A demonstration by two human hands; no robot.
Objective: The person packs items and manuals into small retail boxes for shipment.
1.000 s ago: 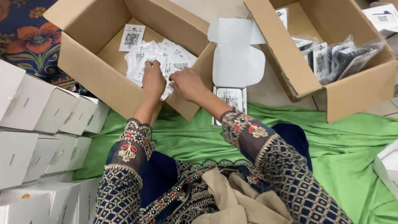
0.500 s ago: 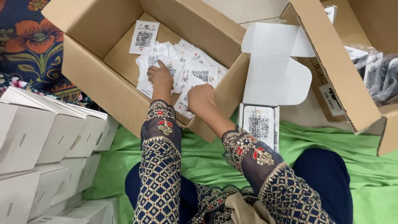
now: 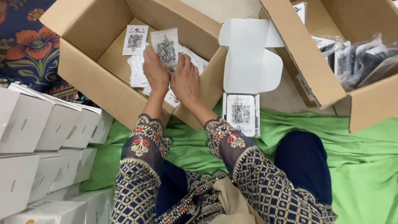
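Head view: your left hand (image 3: pixel 155 72) and right hand (image 3: pixel 185 81) now reach up over the near wall of the cardboard box (image 3: pixel 89 87). Half a second ago both pressed into the pile of printed cards (image 3: pixel 139 72) on its floor; now they have lifted. One card (image 3: pixel 166 46) is up off the pile, and both grips look closed on its lower edge, so it has been picked free. Right of the cardboard box lies an open white carton (image 3: pixel 248 70) with another card inside, on the green cloth (image 3: pixel 365 166). Left of it stand stacked white boxes (image 3: pixel 37 132).
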